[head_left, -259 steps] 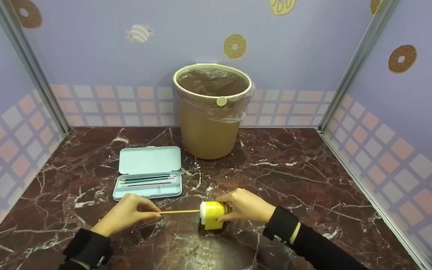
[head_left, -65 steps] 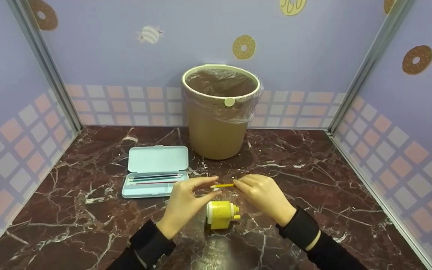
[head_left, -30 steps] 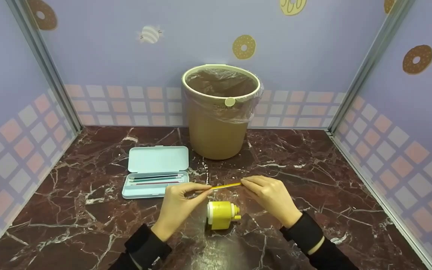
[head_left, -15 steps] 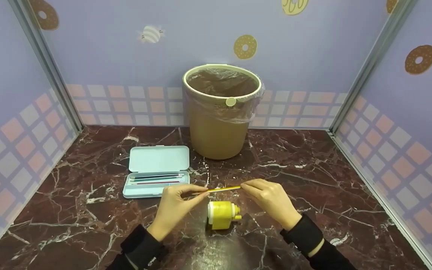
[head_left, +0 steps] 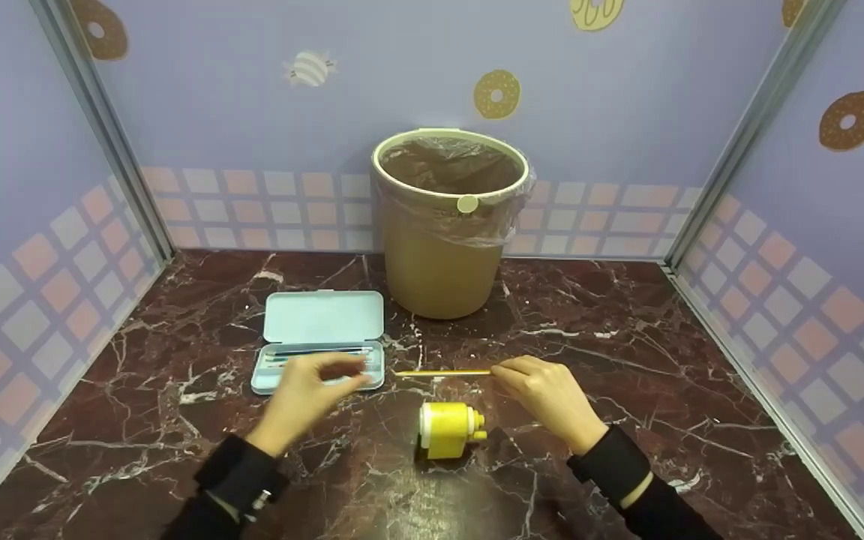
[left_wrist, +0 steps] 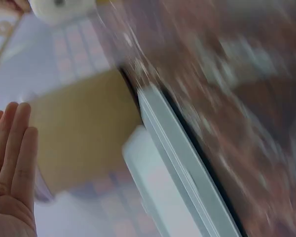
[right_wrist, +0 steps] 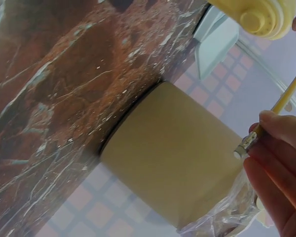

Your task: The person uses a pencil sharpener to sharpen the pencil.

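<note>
Pinching one yellow pencil near its eraser end: right hand, thumb and fingers clamped on it. Pencil held above the marbled table, tip leftward. Left hand, thumb and fingers apart, near one open light-blue case. One yellow-and-white sharpener, on the table.

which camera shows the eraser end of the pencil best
The right wrist view: the eraser end of the pencil sticks out close to the camera, its metal band visible. In the head view, the right hand covers that end. In the left wrist view, the pencil is a blurred strip; its eraser end can't be made out.
</note>
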A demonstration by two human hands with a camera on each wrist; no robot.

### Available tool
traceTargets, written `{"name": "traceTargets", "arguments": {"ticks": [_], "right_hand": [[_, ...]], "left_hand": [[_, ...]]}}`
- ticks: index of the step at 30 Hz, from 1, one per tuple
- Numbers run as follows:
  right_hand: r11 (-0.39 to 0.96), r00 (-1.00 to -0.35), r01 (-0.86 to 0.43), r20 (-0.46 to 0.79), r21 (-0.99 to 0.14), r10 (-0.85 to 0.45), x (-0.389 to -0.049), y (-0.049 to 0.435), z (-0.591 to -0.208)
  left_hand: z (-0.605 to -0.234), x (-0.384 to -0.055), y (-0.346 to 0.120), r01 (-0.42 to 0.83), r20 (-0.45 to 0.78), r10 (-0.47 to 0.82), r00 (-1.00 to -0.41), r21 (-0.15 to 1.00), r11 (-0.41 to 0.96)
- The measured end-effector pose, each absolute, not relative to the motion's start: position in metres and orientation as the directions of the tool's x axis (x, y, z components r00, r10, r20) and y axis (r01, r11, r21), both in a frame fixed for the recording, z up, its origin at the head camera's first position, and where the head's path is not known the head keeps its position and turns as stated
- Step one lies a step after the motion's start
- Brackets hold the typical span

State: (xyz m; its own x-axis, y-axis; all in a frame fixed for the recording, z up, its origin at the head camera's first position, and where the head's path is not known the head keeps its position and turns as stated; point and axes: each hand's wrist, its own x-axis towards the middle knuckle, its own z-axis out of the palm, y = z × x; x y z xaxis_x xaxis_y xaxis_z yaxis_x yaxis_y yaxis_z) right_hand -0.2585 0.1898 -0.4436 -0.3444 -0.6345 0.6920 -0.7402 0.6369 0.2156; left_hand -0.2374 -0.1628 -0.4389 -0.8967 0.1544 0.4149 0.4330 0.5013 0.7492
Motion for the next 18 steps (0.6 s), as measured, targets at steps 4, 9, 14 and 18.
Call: {"name": "traceTargets", "arguments": {"ticks": [4,9,14,18], "right_hand": [[0.645,-0.359,-0.732,0.68,0.219,-0.639,-0.261,0.194,-0.446],[0.654,-0.378,-0.727,0.674,0.208,-0.635,-0.264,0.197,-0.45],[0.657,-0.395,-0.729,0.665,0.193,-0.634,-0.265,0.198,-0.452],[0.655,-0.399,-0.732,0.662,0.187,-0.635,-0.267,0.198,-0.454]], "left_hand": [[-0.44,-0.248,-0.201,0.36,0.367,0.125,-0.922,0.694,0.623],[-0.444,-0.256,-0.249,0.278,0.272,0.13,-0.954,0.626,0.729],[-0.452,-0.264,-0.278,0.209,0.159,0.142,-0.977,0.585,0.783],[-0.462,-0.272,-0.288,0.168,0.073,0.155,-0.985,0.58,0.797]]}}
